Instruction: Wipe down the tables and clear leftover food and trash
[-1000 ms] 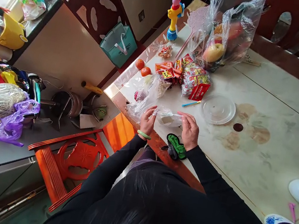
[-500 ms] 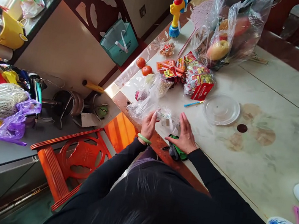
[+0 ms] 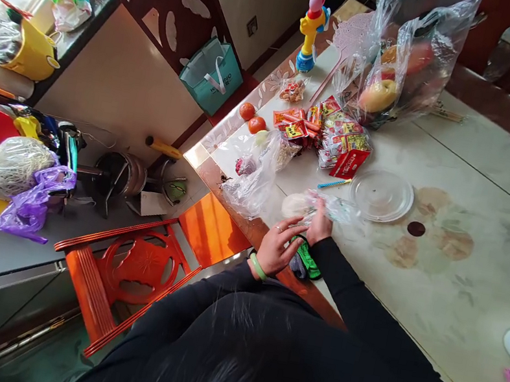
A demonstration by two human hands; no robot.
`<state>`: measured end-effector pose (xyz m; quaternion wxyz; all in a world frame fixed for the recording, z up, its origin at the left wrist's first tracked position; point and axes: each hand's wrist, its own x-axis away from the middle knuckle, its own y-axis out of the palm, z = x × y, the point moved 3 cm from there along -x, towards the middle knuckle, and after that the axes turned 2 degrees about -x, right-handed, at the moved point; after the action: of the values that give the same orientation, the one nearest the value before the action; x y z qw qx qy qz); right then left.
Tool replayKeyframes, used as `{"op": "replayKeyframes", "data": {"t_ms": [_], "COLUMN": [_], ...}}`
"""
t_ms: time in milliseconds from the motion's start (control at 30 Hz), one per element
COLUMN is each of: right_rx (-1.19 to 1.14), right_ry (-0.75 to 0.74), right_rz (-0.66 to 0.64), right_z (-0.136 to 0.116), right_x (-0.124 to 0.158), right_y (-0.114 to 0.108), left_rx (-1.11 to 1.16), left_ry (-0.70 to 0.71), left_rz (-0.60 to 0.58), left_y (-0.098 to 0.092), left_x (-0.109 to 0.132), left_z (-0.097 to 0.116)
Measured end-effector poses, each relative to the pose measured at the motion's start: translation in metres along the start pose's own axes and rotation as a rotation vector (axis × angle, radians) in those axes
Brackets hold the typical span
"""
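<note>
My right hand (image 3: 320, 225) is closed on a thin clear plastic bag (image 3: 344, 212) near the table's edge. A pale, rounded lump (image 3: 296, 205) shows through the plastic; its kind I cannot make out. My left hand (image 3: 277, 249), with a green bangle at the wrist, is just beside the right one. Its fingers are stretched out, with the tips close to the bag. Green and grey cloth (image 3: 309, 260), perhaps gloves, lies under my right wrist. Another clear bag (image 3: 256, 184) with a purplish item in it rests to the left.
Farther back are two tomatoes (image 3: 252, 118), red snack packets (image 3: 343, 141), a pig-topped toy bottle (image 3: 311, 30) and a bag of fruit (image 3: 386, 89). A clear round lid (image 3: 381, 195) lies right of my hands. An orange wooden chair (image 3: 137, 269) stands at the left.
My hands have come together, the left moving right and the right closing on the plastic. The bag has shifted right and spread out, showing the pale lump.
</note>
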<state>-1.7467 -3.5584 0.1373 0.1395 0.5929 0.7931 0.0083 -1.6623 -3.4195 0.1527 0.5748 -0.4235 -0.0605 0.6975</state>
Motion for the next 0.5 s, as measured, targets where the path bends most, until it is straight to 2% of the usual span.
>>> {"op": "replayKeyframes", "data": {"t_ms": [100, 133, 200, 267, 367, 433, 500], "right_rx": [-0.364, -0.486, -0.606, -0.591, -0.515, -0.488, -0.476], "right_ry": [0.126, 0.18, 0.259, 0.286, 0.273, 0.266, 0.269], "right_rz": [0.248, 0.286, 0.261, 0.204, 0.17, 0.171, 0.169], "right_z": [-0.001, -0.001, -0.003, -0.008, -0.015, -0.017, -0.018], "right_x": [0.006, 0.011, 0.02, 0.031, 0.05, 0.064, 0.079], "right_y": [-0.033, -0.043, -0.059, -0.068, -0.073, -0.072, -0.073], "left_rx": [0.086, 0.135, 0.289, 0.525, 0.882, 0.978, 0.973], "left_ry": [-0.12, -0.179, -0.325, -0.501, -0.719, -0.776, -0.795], "left_rz": [0.126, 0.156, 0.168, 0.1, -0.114, -0.206, -0.229], "left_y": [-0.014, -0.016, -0.015, -0.008, 0.007, 0.015, 0.021], "left_x": [0.012, 0.014, 0.013, 0.007, -0.005, -0.01, -0.01], "left_z": [-0.015, -0.022, -0.032, -0.035, -0.024, -0.013, -0.007]}}
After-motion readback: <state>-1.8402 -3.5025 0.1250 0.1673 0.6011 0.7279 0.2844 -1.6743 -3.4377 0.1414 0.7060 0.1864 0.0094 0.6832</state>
